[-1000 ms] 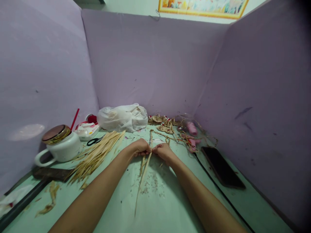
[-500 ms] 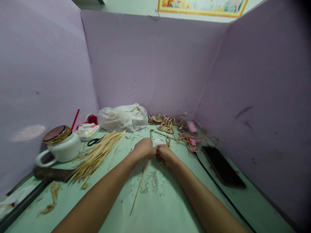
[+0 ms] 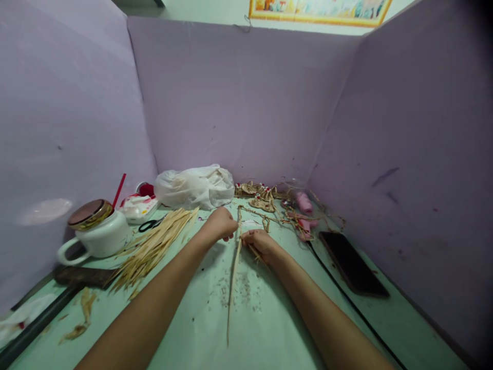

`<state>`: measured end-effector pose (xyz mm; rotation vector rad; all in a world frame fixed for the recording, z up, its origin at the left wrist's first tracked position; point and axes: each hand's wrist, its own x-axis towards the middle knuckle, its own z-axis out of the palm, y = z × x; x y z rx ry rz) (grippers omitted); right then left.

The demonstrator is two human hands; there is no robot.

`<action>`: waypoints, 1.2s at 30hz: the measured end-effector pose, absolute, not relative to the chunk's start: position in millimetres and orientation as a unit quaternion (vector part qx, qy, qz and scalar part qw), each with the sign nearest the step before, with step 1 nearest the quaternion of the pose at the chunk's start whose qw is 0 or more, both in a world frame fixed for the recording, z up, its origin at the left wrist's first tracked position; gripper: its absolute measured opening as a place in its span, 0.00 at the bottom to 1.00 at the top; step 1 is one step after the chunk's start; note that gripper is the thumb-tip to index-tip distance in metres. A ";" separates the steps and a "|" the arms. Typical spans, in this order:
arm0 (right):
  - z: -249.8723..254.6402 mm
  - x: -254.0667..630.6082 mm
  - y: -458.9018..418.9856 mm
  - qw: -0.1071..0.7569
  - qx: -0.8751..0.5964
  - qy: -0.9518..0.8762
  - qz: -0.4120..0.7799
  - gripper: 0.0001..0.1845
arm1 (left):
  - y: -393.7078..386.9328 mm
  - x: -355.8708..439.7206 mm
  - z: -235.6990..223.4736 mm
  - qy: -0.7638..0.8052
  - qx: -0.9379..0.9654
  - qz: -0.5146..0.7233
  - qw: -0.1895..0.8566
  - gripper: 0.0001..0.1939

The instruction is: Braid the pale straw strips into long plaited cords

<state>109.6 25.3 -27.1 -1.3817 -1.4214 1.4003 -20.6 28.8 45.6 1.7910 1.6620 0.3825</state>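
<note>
My right hand (image 3: 259, 243) pinches a thin straw-coloured fibre strand (image 3: 233, 277) near its middle. One tail of the strand runs down the table toward me, and short ends stick out beneath the palm. A twisted cord (image 3: 239, 216) extends from the pinch toward the back and bends right. Just left of the strand, my left hand (image 3: 222, 224) is raised with its fingers curled in; what they hold, if anything, is hidden. A bundle of flat dry fibre strips (image 3: 157, 246) lies to the left of that hand.
Left stand a white mug (image 3: 102, 239) with a lidded jar top, a hammer (image 3: 82, 277) and scissors (image 3: 150, 224). Behind are a plastic bag (image 3: 195, 187) and woven pieces (image 3: 262, 204). Right are a pink tool (image 3: 307, 226), its black cable (image 3: 342, 285) and a phone (image 3: 352, 263). Purple panels (image 3: 239, 103) enclose three sides.
My hands, together before, have come apart. The left one moved slightly up and left, off the strand. The strand's loose tail swung right and now hangs straighter toward me.
</note>
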 end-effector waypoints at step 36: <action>-16.3 127.4 23.5 0.356 -0.476 -0.501 0.629 0.03 | 45.1 -20.6 0.4 0.517 0.497 0.147 0.681 0.06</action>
